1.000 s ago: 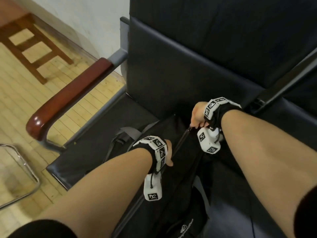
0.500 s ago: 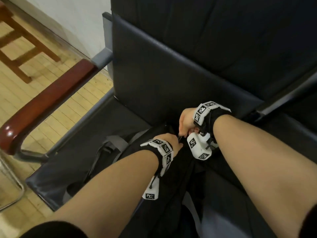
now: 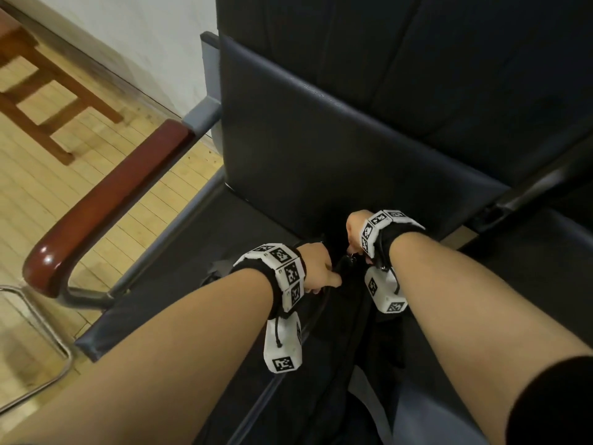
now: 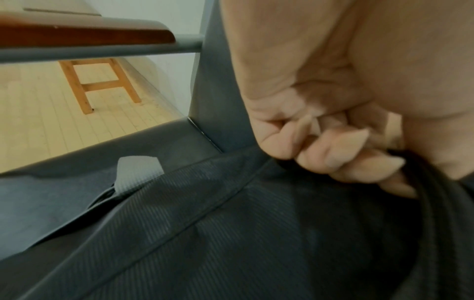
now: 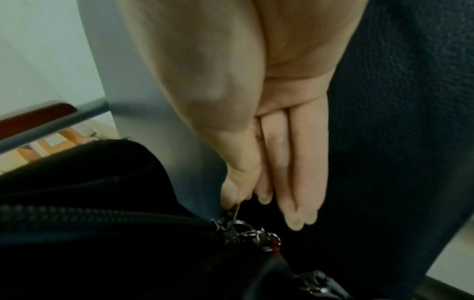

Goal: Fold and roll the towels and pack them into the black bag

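Observation:
The black bag [image 3: 333, 348] lies on the dark chair seat [image 3: 167, 284]; its ribbed fabric [image 4: 205, 233] fills the left wrist view. My left hand [image 3: 317, 271] grips the bag's top edge, fingers [image 4: 333, 154] curled round a black rim. My right hand [image 3: 354, 232] pinches the metal zipper pull [image 5: 232, 215] between thumb and forefinger, the other fingers [image 5: 295, 172] straight. The zipper teeth [image 5: 102, 213] run left from the slider and look closed. No towels show in any view.
A red-brown wooden armrest [image 3: 106, 203] on a grey metal frame borders the seat on the left. The chair backrest [image 3: 353, 139] rises just behind my hands. A wooden stool [image 3: 41, 91] stands on the pale wood floor. A grey strap [image 4: 138, 172] pokes out beside the bag.
My left hand has moved up the bag to meet the right hand near the zipper's end. The right hand still holds the pull. The head view has shifted.

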`<action>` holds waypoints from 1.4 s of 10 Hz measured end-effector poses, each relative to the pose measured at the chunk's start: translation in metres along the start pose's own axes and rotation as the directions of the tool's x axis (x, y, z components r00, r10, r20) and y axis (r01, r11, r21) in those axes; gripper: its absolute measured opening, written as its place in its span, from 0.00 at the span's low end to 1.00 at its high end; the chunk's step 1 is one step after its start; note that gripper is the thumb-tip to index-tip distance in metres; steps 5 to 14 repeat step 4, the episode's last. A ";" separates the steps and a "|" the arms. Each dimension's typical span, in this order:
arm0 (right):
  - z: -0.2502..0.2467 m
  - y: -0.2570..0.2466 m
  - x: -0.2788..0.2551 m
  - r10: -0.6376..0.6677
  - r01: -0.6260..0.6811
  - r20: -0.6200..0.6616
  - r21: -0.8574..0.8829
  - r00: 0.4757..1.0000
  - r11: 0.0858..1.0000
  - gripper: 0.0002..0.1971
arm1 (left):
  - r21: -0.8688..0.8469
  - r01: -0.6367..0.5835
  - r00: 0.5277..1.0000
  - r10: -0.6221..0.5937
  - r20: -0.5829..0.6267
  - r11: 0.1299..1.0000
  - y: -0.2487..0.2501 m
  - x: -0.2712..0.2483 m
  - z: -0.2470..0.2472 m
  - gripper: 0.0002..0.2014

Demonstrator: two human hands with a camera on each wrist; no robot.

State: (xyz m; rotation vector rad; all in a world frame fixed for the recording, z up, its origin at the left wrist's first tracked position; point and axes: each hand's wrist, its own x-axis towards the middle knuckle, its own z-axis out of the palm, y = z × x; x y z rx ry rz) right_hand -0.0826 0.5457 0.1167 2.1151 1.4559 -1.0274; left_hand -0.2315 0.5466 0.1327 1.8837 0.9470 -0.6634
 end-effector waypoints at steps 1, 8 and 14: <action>0.009 -0.001 0.004 0.020 -0.021 0.018 0.014 1.000 1.000 0.20 | -0.055 -0.010 1.000 0.008 -0.024 0.998 -0.003 0.000 -0.001 0.18; 0.003 0.003 0.005 0.043 -0.043 0.005 0.023 0.999 0.999 0.17 | -0.341 0.004 0.977 -0.077 -0.201 0.940 0.001 -0.006 -0.006 0.13; 0.003 0.003 0.005 0.043 -0.043 0.005 0.023 0.999 0.999 0.17 | -0.341 0.004 0.977 -0.077 -0.201 0.940 0.001 -0.006 -0.006 0.13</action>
